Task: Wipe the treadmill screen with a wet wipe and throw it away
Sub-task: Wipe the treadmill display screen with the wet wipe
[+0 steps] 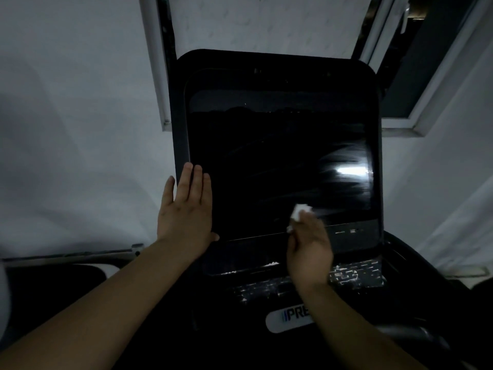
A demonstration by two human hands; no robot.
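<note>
Head view: wet wipe (301,211) under right fingers (306,222).

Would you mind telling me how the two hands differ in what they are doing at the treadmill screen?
The left hand lies flat, fingers straight, on the screen's left edge; the right hand pinches a white wet wipe near the bottom edge. The left holds nothing. Both touch the screen.

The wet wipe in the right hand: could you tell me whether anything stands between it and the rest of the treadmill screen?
Nothing visible does. The right hand holds the wet wipe on the treadmill screen near its lower edge. The left hand lies flat over the screen's lower left edge, covering only that strip.
</note>
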